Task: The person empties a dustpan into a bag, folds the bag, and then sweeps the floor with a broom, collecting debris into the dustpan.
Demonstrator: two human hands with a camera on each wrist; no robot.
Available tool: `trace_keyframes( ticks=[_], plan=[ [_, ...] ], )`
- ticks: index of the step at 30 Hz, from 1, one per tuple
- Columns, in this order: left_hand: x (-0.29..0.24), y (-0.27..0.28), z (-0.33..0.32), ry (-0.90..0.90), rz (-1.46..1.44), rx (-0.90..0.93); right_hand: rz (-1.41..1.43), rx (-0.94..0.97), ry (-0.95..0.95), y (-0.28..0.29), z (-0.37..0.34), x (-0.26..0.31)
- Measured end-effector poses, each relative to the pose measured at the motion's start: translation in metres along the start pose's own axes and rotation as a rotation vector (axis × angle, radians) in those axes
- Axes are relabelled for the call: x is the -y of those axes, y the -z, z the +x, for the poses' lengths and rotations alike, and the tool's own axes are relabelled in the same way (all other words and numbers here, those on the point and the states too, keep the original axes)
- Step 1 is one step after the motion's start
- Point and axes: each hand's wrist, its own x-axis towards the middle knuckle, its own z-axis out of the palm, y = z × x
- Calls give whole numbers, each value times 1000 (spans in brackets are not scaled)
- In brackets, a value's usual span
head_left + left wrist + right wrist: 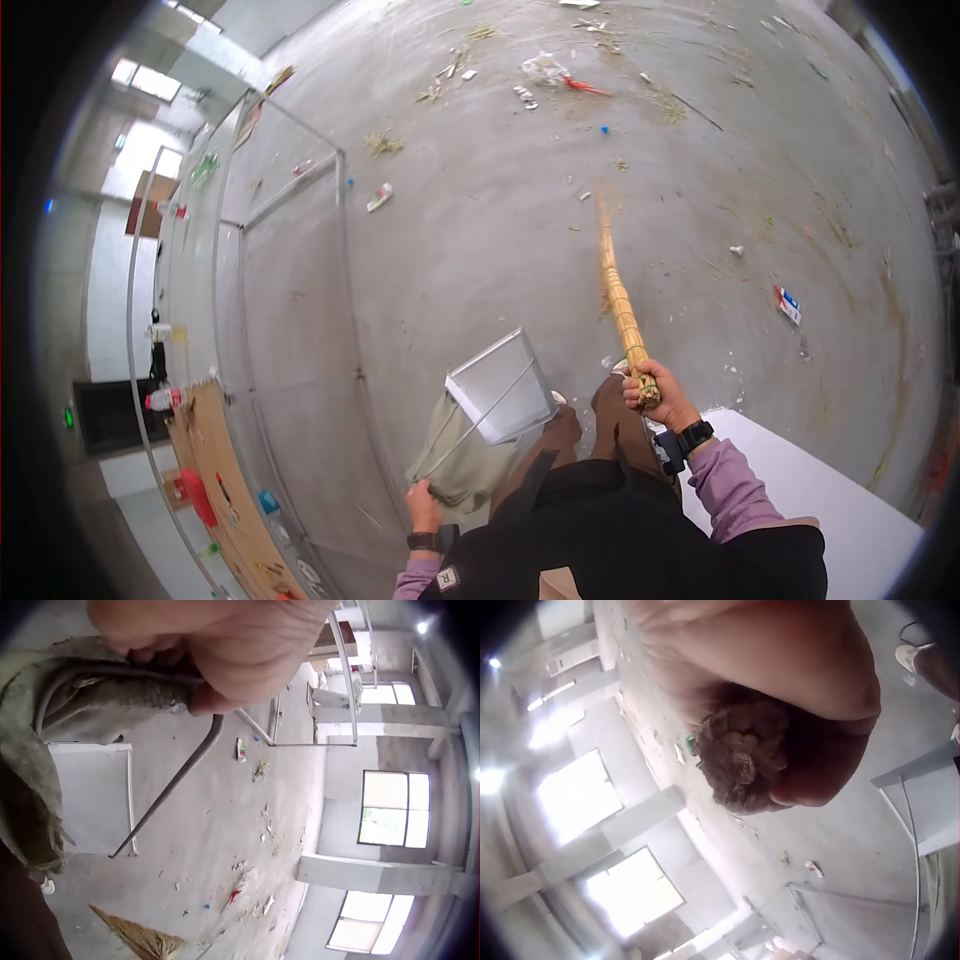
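My right hand [665, 392] grips the butt end of a straw broom [624, 315], which points forward over the floor, its far end blurred. In the right wrist view the bundled stalks of the broom's handle end [740, 756] show inside the curled fingers. Low on the left, my left hand [424, 510] holds the bent metal rod handle [166, 789] of a dustpan. The pale dustpan [505, 385] sits in front of my feet, with a greenish cloth [450, 450] hanging behind it. In the left wrist view the cloth bunches close under the fingers.
Litter lies scattered over the grey floor [480, 240], including a crumpled plastic bag [545, 68], a small carton [788, 305] and straw bits [383, 143]. A metal frame [343, 200] stands at left beside a wooden tabletop [225, 470] with items. A white panel [800, 490] is at right.
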Motion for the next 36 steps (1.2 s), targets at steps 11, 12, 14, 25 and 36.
trace_keyframes(
  ticks=[11,12,14,25,36],
  plan=[
    [48,34,-36,317,-206,-284,9,60,-545,-49,121,-92],
    [52,39,-33,320,-174,-294,18,46,-565,-53,137,-101],
    [84,51,-24,352,-170,-323,6,-3,-564,-48,157,-117],
    [137,51,-25,494,-150,-280,28,-151,-279,4,77,-28],
    [178,39,7,322,-238,-111,-205,-308,32,37,6,108]
  ],
)
